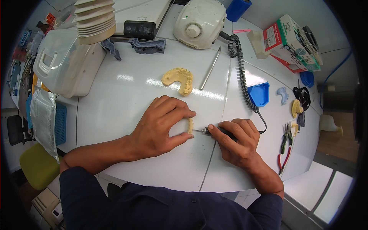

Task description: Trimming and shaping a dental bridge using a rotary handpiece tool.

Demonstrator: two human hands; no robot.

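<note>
Between the thumb and fingers of my left hand (163, 119) is a small pale-yellow piece with tooth shapes (190, 125), held on edge. My right hand (239, 140) grips a black rotary handpiece (218, 132) whose thin metal tip meets or nearly meets the piece's right side. The handpiece's cord runs up into a coiled cable (242, 73). Above my hands lies a yellow horseshoe-shaped dental cast (186, 78), and a metal pointed tool (210, 68) is to its right, on the white tabletop (111, 96).
A handpiece control unit (199, 21), lidded plastic box (59, 61), ribbed suction hose (94, 19) and grey moulds (147, 46) line the back and left. Rightward are a blue tray (260, 94), boxes (287, 42), small casts (296, 108) and pliers (286, 145). A green chair (36, 166) stands lower left.
</note>
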